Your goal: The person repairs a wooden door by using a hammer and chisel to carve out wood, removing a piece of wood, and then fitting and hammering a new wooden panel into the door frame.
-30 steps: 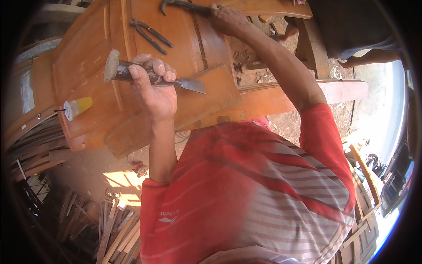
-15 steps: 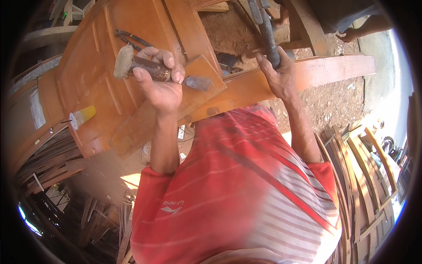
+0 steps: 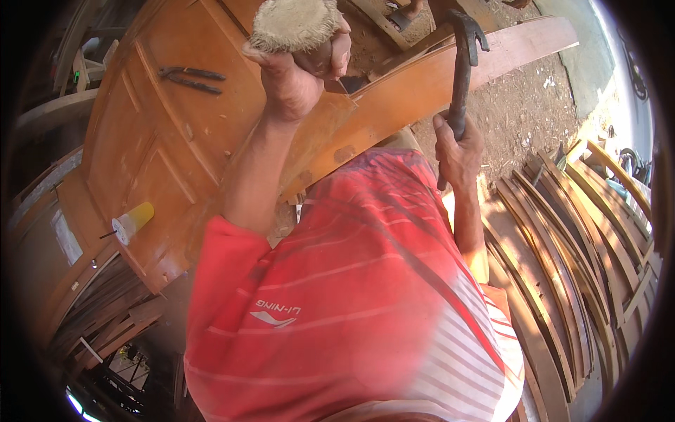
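Note:
My left hand (image 3: 299, 81) is wrapped round a chisel, whose frayed, pale handle end (image 3: 294, 25) faces up. Its blade is hidden behind the hand. On the right, my right hand (image 3: 460, 151) grips a dark claw hammer (image 3: 462, 81) by the handle, head up and claw pointing right. Below the hands lies an orange-brown wooden door panel (image 3: 158, 105), with a long, slightly curved wooden board (image 3: 401, 98) across its near right side. The hammer head is in front of that board's right part.
Dark pincers (image 3: 193, 79) lie on the panel at the left. A yellow and white cylinder (image 3: 133, 221) sits near its left edge. Stacked curved wood strips (image 3: 555, 267) fill the right side. Another person's hand or foot (image 3: 409, 10) shows at the top.
My left hand has moved up and right, turning the chisel's frayed end toward me. My right hand has come lower, and the hammer's head now shows. The other person's arm has left the upper right.

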{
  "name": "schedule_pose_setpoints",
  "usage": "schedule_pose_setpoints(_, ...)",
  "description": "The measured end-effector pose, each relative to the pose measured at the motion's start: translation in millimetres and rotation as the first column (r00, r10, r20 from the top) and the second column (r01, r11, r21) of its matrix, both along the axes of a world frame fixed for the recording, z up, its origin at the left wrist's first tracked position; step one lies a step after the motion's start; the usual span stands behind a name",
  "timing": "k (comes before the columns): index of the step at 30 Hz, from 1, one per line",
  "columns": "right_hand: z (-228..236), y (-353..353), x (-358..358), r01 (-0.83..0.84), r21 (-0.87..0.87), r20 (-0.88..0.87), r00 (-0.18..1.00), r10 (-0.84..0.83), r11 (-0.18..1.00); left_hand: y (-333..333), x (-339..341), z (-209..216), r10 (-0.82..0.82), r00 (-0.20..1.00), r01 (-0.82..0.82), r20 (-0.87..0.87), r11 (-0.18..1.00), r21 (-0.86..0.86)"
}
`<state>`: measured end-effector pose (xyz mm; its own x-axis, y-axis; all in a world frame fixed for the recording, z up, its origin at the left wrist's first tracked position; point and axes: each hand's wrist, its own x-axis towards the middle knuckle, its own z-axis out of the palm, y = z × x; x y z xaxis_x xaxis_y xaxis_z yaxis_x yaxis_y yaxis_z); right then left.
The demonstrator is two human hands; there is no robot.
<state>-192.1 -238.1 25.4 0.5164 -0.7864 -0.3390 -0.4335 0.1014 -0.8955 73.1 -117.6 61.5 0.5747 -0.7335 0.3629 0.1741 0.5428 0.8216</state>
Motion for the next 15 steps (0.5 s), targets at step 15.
schedule_pose_setpoints(15, 2.5, 49.2, -33.0, 0.164, -0.124, 0.034, 0.986, -0.161, 0.979, 3.1, -4.1, -26.3, -0.189, 0.981, 0.193, -0.053, 0.977, 0.091)
